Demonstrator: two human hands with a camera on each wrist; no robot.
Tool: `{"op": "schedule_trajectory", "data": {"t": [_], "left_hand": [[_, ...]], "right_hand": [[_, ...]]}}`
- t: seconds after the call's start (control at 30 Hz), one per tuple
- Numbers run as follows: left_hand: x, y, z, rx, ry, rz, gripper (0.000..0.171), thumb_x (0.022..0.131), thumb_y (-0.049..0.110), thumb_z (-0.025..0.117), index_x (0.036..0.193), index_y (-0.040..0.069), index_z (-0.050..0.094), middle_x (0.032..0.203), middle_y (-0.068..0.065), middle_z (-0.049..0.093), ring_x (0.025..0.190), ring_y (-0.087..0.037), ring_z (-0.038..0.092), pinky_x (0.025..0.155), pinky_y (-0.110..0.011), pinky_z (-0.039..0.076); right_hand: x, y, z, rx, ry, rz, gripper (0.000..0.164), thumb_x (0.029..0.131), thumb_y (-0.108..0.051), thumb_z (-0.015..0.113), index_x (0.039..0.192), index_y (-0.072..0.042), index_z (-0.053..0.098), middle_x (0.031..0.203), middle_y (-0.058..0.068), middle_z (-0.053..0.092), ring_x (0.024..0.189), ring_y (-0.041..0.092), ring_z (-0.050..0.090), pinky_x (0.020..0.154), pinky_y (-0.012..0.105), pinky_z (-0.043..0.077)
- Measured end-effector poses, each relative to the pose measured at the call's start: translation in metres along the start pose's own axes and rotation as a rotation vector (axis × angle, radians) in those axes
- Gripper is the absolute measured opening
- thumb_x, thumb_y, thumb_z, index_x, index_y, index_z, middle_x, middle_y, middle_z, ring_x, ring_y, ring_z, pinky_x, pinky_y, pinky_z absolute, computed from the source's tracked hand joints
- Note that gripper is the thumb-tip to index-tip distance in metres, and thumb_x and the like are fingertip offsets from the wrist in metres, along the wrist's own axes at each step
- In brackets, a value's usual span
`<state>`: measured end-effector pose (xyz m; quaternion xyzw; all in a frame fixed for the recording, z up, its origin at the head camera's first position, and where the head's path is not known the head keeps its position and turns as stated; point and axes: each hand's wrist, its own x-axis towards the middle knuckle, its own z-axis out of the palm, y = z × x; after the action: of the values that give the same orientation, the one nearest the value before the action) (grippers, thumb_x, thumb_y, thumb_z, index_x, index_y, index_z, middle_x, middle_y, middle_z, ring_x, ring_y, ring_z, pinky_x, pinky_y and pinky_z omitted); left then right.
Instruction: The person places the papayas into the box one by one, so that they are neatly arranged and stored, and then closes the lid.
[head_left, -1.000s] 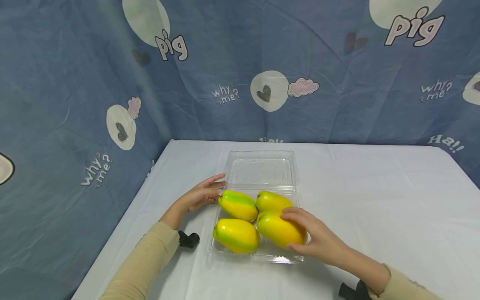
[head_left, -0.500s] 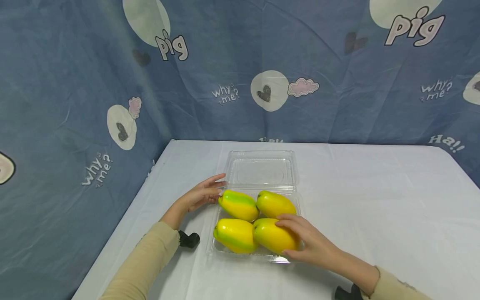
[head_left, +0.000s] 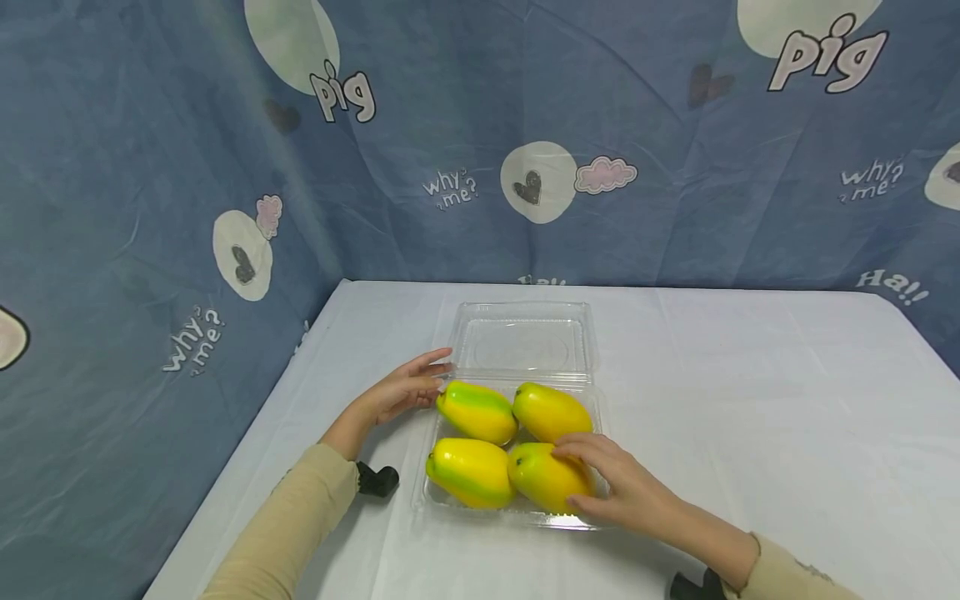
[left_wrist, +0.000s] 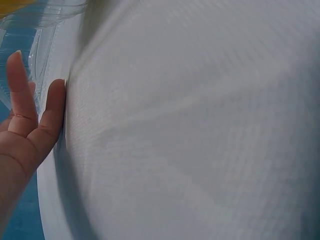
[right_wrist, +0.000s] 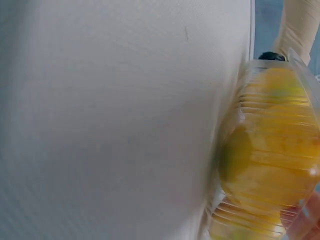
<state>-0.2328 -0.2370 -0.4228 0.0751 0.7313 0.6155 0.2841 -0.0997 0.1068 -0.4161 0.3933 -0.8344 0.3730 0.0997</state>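
Observation:
Several yellow-green mangoes lie in the base of a clear plastic clamshell box. My right hand grips the front right mango, fingers over its far side and thumb at its near side. Behind it lies another mango. On the left are a back mango and a front mango. My left hand is at the box's left side near the hinge, fingers extended; the left wrist view shows its fingers close to the clear wall. Through the ribbed wall, the right wrist view shows yellow fruit.
The box's clear lid lies folded back, away from me. A white cloth covers the table, and a blue printed curtain hangs behind and to the left. A black wrist mount sits at my left cuff.
My right hand has moved left and slightly down with the mango, which now sits in the front right of the box, uncovering the mango behind it. My left hand has stayed put.

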Motion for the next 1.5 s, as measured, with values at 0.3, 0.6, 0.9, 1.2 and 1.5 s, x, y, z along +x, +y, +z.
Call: {"op": "schedule_trajectory", "data": {"t": [0.3,0.6,0.9,1.2,1.5], "left_hand": [[0.003,0.000,-0.004,0.017,-0.017,0.005,0.067,0.089,0.013,0.054,0.147,0.018,0.019,0.149,-0.015,0.024,0.082,-0.013,0.053,0.076,-0.029,0.043],[0.002,0.018,-0.018,0.118,0.019,-0.013,0.067,0.092,0.012,0.048,0.148,0.014,0.012,0.149,-0.014,0.025,0.102,-0.027,0.055,0.087,-0.035,0.046],[0.016,0.032,-0.025,0.167,0.069,-0.041,0.063,0.094,0.018,0.048,0.147,0.011,0.016,0.148,-0.010,0.028,0.112,-0.034,0.049,0.094,-0.041,0.042],[0.033,0.024,-0.015,0.191,0.067,-0.094,0.060,0.094,0.019,0.048,0.145,0.005,0.021,0.148,-0.013,0.029,0.099,-0.019,0.057,0.091,-0.036,0.044],[0.035,0.017,-0.013,0.130,0.107,-0.115,0.057,0.094,0.022,0.049,0.144,0.008,0.026,0.144,-0.012,0.035,0.085,-0.012,0.059,0.087,-0.033,0.046]], "right_hand": [[0.016,0.012,-0.027,0.015,0.061,0.080,0.049,0.069,0.000,0.074,0.115,-0.002,0.056,0.119,0.012,0.057,0.108,0.026,0.054,0.084,0.039,0.048],[0.041,0.044,-0.055,0.084,0.087,0.257,0.045,0.080,-0.003,0.066,0.123,0.004,0.052,0.126,0.022,0.051,0.114,0.037,0.049,0.089,0.043,0.044],[0.060,0.087,-0.062,0.273,0.014,0.634,0.059,0.090,-0.022,0.057,0.139,0.002,0.034,0.140,0.024,0.037,0.122,0.040,0.042,0.095,0.048,0.039],[0.074,0.102,-0.044,0.403,-0.018,0.755,0.064,0.092,-0.019,0.052,0.141,0.008,0.022,0.140,0.028,0.033,0.127,0.040,0.035,0.103,0.048,0.029],[0.071,0.117,-0.034,0.479,0.000,0.690,0.074,0.087,-0.035,0.057,0.140,0.006,0.026,0.135,0.027,0.041,0.124,0.037,0.040,0.099,0.045,0.036]]}}
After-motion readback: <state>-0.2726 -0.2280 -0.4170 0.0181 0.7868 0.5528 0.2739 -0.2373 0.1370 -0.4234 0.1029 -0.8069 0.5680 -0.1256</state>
